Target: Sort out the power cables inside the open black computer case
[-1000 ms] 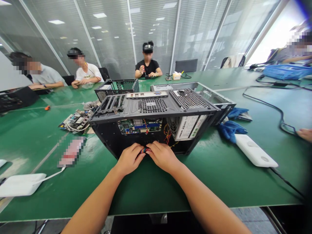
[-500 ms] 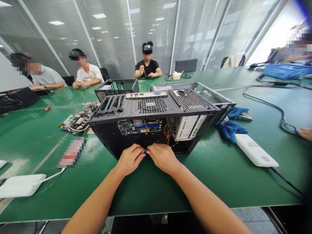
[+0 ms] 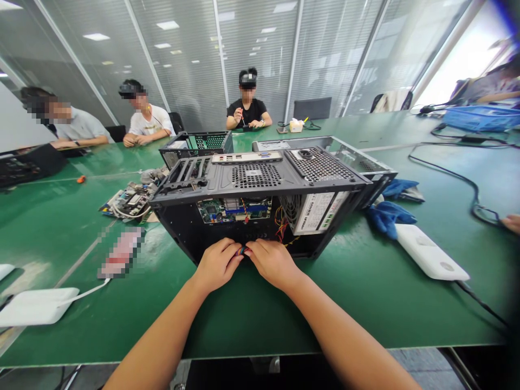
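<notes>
An open black computer case lies on its side on the green table, its open face toward me. Inside I see a green motherboard and a power supply with coloured wires. My left hand and my right hand meet at the case's lower front edge. Both have their fingers closed, pinching a small bundle of coloured wires between them.
A loose circuit board lies left of the case, blue gloves and a white device lie right. A second open case stands behind. Another white device sits near left. Three people sit at the far side; black cables run at right.
Almost nothing has changed. Both hands stay pinched on the wire bundle at the case's edge; the view has shifted very slightly.
</notes>
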